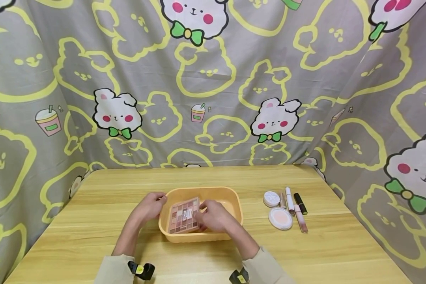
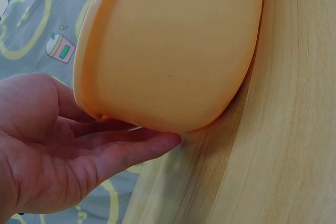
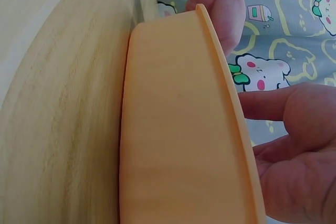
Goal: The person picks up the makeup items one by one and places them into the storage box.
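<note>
A yellow-orange plastic basket sits on the wooden table. My left hand grips its left end by the rim; in the left wrist view the thumb of that hand lies along the outer wall. Inside the basket, at its left, an eyeshadow palette with many brown and pink squares lies tilted. My right hand reaches over the near rim and pinches the palette's right edge. The basket wall hides the palette and the right fingertips in the right wrist view.
Right of the basket lie a round white case, a round compact, a white tube, a thin pinkish tube, a pink-topped tube and a black tube. A patterned curtain surrounds the table.
</note>
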Tool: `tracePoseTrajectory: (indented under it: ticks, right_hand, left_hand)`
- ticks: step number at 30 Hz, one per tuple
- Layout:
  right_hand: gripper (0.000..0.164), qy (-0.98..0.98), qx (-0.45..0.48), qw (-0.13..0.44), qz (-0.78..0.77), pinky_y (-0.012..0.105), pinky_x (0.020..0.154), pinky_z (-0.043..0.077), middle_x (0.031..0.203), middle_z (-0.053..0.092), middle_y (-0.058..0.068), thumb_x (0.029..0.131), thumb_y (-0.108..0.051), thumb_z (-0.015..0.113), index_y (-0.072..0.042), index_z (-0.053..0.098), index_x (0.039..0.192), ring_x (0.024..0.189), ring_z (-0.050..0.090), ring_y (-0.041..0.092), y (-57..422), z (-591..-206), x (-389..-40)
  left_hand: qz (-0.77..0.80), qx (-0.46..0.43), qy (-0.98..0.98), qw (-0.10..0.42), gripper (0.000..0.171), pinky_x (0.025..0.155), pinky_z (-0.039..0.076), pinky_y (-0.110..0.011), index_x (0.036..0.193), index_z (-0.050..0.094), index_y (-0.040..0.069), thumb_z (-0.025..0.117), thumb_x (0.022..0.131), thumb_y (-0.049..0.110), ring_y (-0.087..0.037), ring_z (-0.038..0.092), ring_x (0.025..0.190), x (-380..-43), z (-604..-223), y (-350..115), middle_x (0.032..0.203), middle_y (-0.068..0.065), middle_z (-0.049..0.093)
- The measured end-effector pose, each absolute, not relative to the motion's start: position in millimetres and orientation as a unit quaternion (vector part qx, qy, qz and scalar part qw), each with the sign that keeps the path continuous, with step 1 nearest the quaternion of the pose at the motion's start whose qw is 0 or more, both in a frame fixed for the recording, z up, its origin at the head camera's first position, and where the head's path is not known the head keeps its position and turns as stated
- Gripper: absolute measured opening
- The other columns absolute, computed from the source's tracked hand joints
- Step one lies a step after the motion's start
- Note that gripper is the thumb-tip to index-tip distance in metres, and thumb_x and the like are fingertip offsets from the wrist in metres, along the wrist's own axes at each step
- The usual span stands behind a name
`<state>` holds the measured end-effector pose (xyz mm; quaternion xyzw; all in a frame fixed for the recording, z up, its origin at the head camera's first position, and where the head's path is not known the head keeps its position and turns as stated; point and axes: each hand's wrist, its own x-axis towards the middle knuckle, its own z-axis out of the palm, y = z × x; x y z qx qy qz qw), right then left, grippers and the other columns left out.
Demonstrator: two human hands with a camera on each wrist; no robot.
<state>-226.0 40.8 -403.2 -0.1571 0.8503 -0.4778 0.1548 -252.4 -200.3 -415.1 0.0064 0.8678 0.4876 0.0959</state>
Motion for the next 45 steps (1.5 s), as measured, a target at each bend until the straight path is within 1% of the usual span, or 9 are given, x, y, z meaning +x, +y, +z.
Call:
tracePoseTrajectory:
  ticks: [3,7,9,13,18,22,26,31,45]
  right_hand:
    - [0.046,0.865,-0.159,0.151,-0.451,0.033,0.065,0.057,0.077,0.071,0.009,0.099,-0.021,0.063,0.015,0.058,0.127,0.066,0.070,0.019,41.3,-403.0,-226.2]
    - [0.047,0.884,-0.166,0.149,-0.411,0.040,0.081,0.057,0.077,0.070,0.005,0.099,-0.027,0.062,0.013,0.061,0.125,0.074,0.067,0.018,42.8,-402.9,-225.3]
    - [0.048,0.890,-0.171,0.149,-0.395,0.046,0.090,0.055,0.077,0.068,0.005,0.098,-0.027,0.062,0.013,0.061,0.125,0.079,0.065,0.018,43.7,-403.4,-225.0]
    - [0.047,0.896,-0.174,0.152,-0.380,0.050,0.096,0.053,0.077,0.068,0.005,0.098,-0.025,0.061,0.013,0.060,0.126,0.086,0.063,0.021,44.7,-404.5,-225.1]
    - [0.046,0.896,-0.166,0.161,-0.379,0.047,0.091,0.053,0.080,0.066,0.005,0.098,-0.024,0.061,0.013,0.060,0.125,0.087,0.061,0.021,45.1,-405.1,-225.4]
    - [0.043,0.892,-0.158,0.172,-0.388,0.044,0.084,0.052,0.079,0.066,0.005,0.099,-0.026,0.061,0.011,0.062,0.122,0.083,0.060,0.020,45.8,-406.1,-225.1]
    - [0.042,0.889,-0.160,0.178,-0.391,0.043,0.084,0.052,0.079,0.069,0.006,0.099,-0.025,0.062,0.011,0.062,0.121,0.079,0.063,0.019,46.5,-407.1,-225.4]
    - [0.041,0.886,-0.160,0.183,-0.395,0.042,0.083,0.052,0.079,0.071,0.008,0.099,-0.024,0.062,0.011,0.062,0.121,0.078,0.067,0.019,46.6,-407.3,-225.8]
    - [0.039,0.884,-0.153,0.190,-0.399,0.036,0.074,0.050,0.080,0.070,0.009,0.100,-0.024,0.062,0.009,0.062,0.121,0.074,0.064,0.019,47.5,-405.7,-225.8]
  left_hand:
    - [0.486,0.005,0.869,0.093,0.041,0.081,0.061,-0.044,0.139,0.052,-0.010,0.040,0.108,0.013,-0.032,0.065,0.112,-252.0,-414.8,-200.4,0.130,-0.027,0.061]
    - [0.485,0.006,0.870,0.089,0.040,0.080,0.061,-0.043,0.138,0.053,-0.010,0.040,0.108,0.013,-0.030,0.066,0.108,-251.7,-414.8,-200.8,0.127,-0.026,0.063]
    - [0.487,0.007,0.869,0.089,0.040,0.079,0.061,-0.043,0.138,0.053,-0.010,0.040,0.108,0.013,-0.030,0.067,0.107,-251.8,-415.2,-201.0,0.125,-0.025,0.064]
    - [0.495,0.009,0.864,0.093,0.040,0.078,0.061,-0.043,0.138,0.053,-0.011,0.040,0.108,0.012,-0.030,0.068,0.106,-252.2,-416.0,-201.3,0.124,-0.026,0.064]
    - [0.495,0.011,0.864,0.091,0.041,0.079,0.061,-0.043,0.139,0.052,-0.011,0.040,0.108,0.012,-0.031,0.068,0.106,-252.0,-415.2,-200.9,0.125,-0.027,0.064]
    - [0.498,0.013,0.862,0.094,0.042,0.080,0.061,-0.044,0.141,0.049,-0.012,0.039,0.108,0.012,-0.033,0.067,0.109,-251.7,-414.6,-200.6,0.127,-0.028,0.062]
    - [0.499,0.012,0.861,0.097,0.043,0.081,0.061,-0.045,0.143,0.047,-0.012,0.038,0.108,0.012,-0.034,0.067,0.111,-251.4,-414.6,-200.5,0.130,-0.030,0.061]
    - [0.503,0.011,0.859,0.098,0.041,0.080,0.061,-0.045,0.140,0.050,-0.011,0.039,0.108,0.012,-0.032,0.068,0.108,-251.7,-415.3,-201.0,0.126,-0.028,0.063]
    - [0.498,0.010,0.862,0.097,0.042,0.079,0.062,-0.044,0.142,0.048,-0.011,0.039,0.108,0.012,-0.033,0.068,0.108,-251.9,-415.1,-200.6,0.128,-0.029,0.062]
